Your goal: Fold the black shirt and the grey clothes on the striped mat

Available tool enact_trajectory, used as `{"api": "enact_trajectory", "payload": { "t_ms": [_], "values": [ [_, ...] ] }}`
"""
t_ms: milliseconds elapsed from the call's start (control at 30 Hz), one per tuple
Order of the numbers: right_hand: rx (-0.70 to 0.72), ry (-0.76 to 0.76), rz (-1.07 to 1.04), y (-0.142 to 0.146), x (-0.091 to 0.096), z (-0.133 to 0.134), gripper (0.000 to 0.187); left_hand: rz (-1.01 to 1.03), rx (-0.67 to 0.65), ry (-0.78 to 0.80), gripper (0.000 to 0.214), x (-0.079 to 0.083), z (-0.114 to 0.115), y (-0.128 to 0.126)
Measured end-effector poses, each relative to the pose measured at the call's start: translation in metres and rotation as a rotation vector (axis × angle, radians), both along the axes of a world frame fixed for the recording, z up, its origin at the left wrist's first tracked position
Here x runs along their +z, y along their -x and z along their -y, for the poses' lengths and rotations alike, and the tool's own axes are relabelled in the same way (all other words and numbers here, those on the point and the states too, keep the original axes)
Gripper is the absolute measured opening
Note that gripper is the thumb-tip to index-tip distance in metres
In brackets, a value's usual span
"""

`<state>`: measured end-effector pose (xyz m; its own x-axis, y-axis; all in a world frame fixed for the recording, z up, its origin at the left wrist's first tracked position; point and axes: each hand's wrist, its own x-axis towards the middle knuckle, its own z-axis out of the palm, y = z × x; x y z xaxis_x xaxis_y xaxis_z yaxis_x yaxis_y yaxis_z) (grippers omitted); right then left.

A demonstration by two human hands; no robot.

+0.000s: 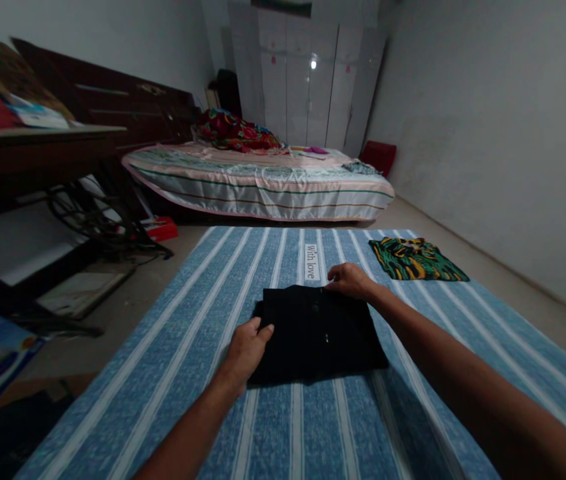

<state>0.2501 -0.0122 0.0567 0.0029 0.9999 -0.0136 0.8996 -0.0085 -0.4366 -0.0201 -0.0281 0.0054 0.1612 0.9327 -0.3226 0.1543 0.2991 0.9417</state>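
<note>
A folded black garment (317, 337) lies on a blue and white striped sheet (173, 360) in front of me. My left hand (247, 348) rests on the garment's left edge, fingers curled over the cloth with the thumb on top. At the far top edge of the garment my right hand (350, 280) lies with its fingers bent down onto the fabric. Neither hand lifts the garment off the sheet.
A folded green, yellow and black patterned cloth (415, 259) lies at the sheet's far right. Beyond stands a bed (263, 183) with a red bundle, white wardrobes (307, 80) behind. A dark table (37, 153) and cables stand at left.
</note>
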Motion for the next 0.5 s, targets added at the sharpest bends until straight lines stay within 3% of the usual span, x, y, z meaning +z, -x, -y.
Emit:
{"api": "enact_trajectory", "payload": {
  "t_ms": [133, 233, 333, 500],
  "values": [
    [0.044, -0.120, 0.097, 0.024, 0.006, 0.045, 0.026, -0.204, -0.038, -0.175, 0.020, 0.000, 0.000, 0.006],
    [0.281, -0.252, 0.231, 0.057, -0.006, 0.091, 0.033, -0.274, -0.035, -0.256, 0.025, 0.000, 0.001, 0.007],
    [0.324, -0.269, 0.305, 0.087, -0.024, 0.121, 0.046, -0.211, 0.000, -0.193, 0.022, 0.000, 0.003, 0.006],
    [0.280, -0.184, 0.341, 0.113, -0.032, 0.129, 0.065, -0.016, 0.028, 0.000, 0.016, 0.001, 0.006, 0.004]
  ]
}}
